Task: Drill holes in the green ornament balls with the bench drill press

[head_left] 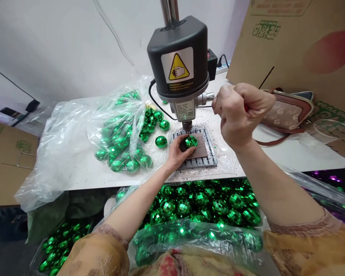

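Note:
My left hand (181,151) is closed around a shiny green faceted ball (191,141), its thumb and fingers at the ball's sides. The ball sits on the base plate (211,159) of a small drill press (178,57), directly beneath the chuck (187,125). Whether the bit touches the ball is too small to tell. At the right of the machine, my right hand (241,109) makes a fist on the feed handle (209,97), most of which the fingers hide. Dark shavings are scattered over the base plate and the white table (83,178).
A clear plastic bag (123,126) of green balls spills open on the left, with one loose ball (161,142) beside the plate. More green balls (201,199) fill a bag below the table edge. Cardboard boxes (293,42) and a handbag (287,111) stand at right.

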